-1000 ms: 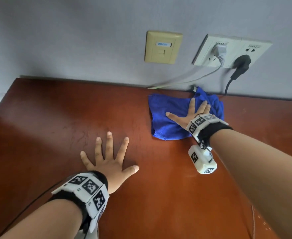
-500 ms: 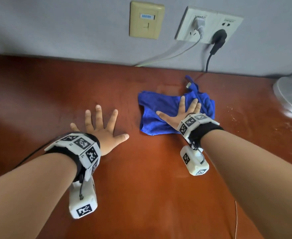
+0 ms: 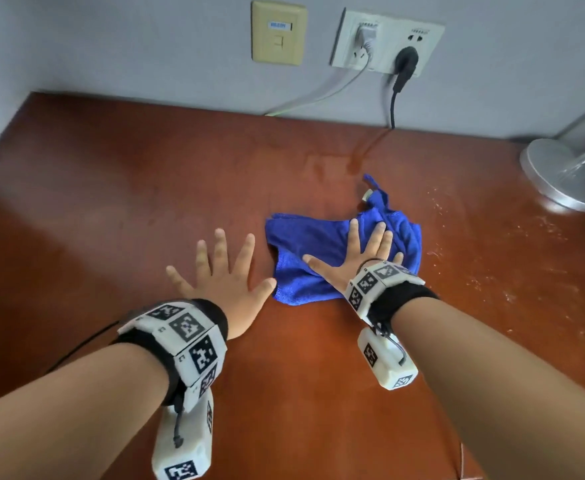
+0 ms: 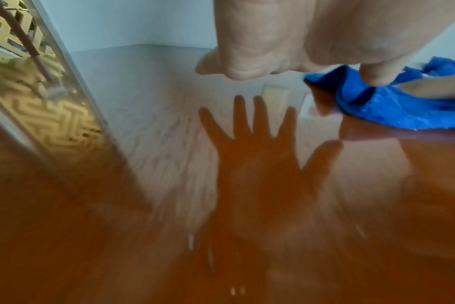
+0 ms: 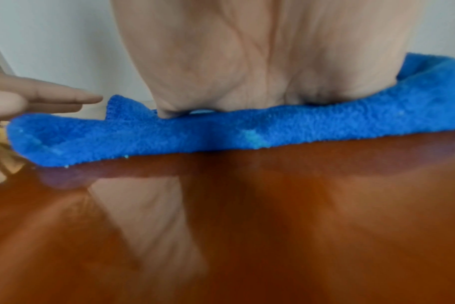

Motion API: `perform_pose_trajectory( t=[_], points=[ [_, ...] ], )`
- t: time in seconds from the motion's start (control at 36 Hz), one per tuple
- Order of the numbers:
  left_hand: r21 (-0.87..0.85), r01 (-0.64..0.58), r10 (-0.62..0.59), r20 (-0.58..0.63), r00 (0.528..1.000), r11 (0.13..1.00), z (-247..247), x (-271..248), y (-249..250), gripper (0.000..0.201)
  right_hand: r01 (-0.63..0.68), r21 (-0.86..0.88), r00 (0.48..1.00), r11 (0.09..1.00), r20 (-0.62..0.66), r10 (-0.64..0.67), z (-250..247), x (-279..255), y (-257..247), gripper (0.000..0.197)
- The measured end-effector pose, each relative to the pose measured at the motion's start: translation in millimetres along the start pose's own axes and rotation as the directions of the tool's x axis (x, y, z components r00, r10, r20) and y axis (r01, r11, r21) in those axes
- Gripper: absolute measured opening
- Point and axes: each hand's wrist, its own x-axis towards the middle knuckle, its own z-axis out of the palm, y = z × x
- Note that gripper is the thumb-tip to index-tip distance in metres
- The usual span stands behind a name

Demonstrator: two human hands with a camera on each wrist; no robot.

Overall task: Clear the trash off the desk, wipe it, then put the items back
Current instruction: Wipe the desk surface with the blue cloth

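A blue cloth (image 3: 313,249) lies crumpled on the red-brown desk (image 3: 111,188), right of the middle. My right hand (image 3: 360,252) lies flat on it with fingers spread, pressing it down; the right wrist view shows the palm (image 5: 260,67) on the cloth (image 5: 247,131). My left hand (image 3: 222,275) is spread flat just left of the cloth, thumb tip almost at its edge. In the left wrist view the left hand (image 4: 286,41) is a little above the desk, with its reflection below, and holds nothing.
A round metal lamp base (image 3: 561,174) stands at the desk's back right. Crumbs or droplets (image 3: 512,258) speckle the desk right of the cloth. Wall sockets (image 3: 386,41) with two plugs and hanging cables sit above the back edge. The desk's left edge (image 3: 4,133) borders a pale floor.
My right hand has dragged the cloth away from the wall toward me. My left hand has shifted closer to the cloth's left edge. The lamp base has come into view.
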Motion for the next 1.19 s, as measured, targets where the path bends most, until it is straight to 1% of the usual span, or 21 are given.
perform_pose_trajectory(
  t=[0.14, 0.25, 0.33, 0.42, 0.47, 0.56, 0.61, 0.75, 0.86, 0.97, 1.03, 1.08, 1.14, 1.19],
  points=[
    [0.015, 0.017, -0.017, 0.009, 1.0, 1.0, 39, -39, 13, 0.069, 0.046, -0.003, 0.999, 0.999, -0.015, -0.046, 16, -29, 17, 0.119],
    [-0.064, 0.081, -0.076, 0.077, 0.994, 0.995, 57, -59, 21, 0.071, 0.073, -0.021, 0.997, 0.997, 0.0, -0.073, 27, -53, 33, 0.118],
    [-0.159, 0.123, -0.106, 0.11, 0.988, 0.98, 61, -63, 20, 0.073, 0.099, -0.038, 0.995, 0.994, 0.008, -0.099, 35, -70, 45, 0.116],
    [-0.179, 0.081, -0.057, 0.137, 0.989, 0.98, 65, -63, 16, 0.067, 0.13, -0.048, 0.991, 0.99, 0.001, -0.131, 44, -84, 58, 0.115],
    [-0.213, 0.122, -0.099, 0.118, 0.988, 0.969, 68, -64, 18, 0.07, 0.156, -0.061, 0.988, 0.986, 0.003, -0.156, 50, -92, 68, 0.114],
    [-0.099, 0.134, -0.127, 0.075, 0.989, 0.986, 71, -65, 23, 0.073, 0.183, -0.079, 0.983, 0.98, 0.016, -0.182, 55, -102, 81, 0.113],
    [-0.083, 0.127, -0.12, 0.082, 0.989, 0.988, 69, -67, 23, 0.073, 0.193, -0.078, 0.981, 0.978, 0.031, -0.191, 56, -106, 83, 0.113],
    [-0.055, 0.104, -0.098, 0.096, 0.991, 0.993, 72, -64, 20, 0.077, 0.198, -0.062, 0.979, 0.978, 0.055, -0.195, 51, -106, 82, 0.114],
    [-0.047, 0.09, -0.083, 0.127, 0.988, 0.995, 72, -61, 16, 0.082, 0.158, -0.045, 0.985, 0.986, 0.082, -0.154, 43, -106, 75, 0.113],
    [-0.034, 0.087, -0.081, 0.155, 0.985, 0.996, 69, -61, 18, 0.089, 0.09, 0.051, 0.995, 0.995, 0.046, -0.092, 37, -102, 46, 0.101],
    [-0.04, 0.087, -0.08, 0.157, 0.984, 0.995, 69, -60, 18, 0.089, 0.034, 0.113, 0.999, 0.993, 0.025, -0.037, 43, -100, 32, 0.097],
    [-0.042, 0.083, -0.076, 0.154, 0.985, 0.996, 70, -60, 18, 0.088, 0.01, 0.128, 1.0, 0.992, -0.024, -0.007, 52, -100, 24, 0.096],
    [-0.054, 0.08, -0.071, 0.147, 0.987, 0.995, 70, -62, 18, 0.087, 0.032, 0.103, 0.997, 0.994, -0.068, -0.025, 60, -101, 26, 0.096],
    [-0.07, 0.084, -0.074, 0.14, 0.987, 0.994, 69, -65, 19, 0.086, 0.09, 0.076, 0.993, 0.993, -0.086, -0.083, 66, -106, 34, 0.094]
  ],
)
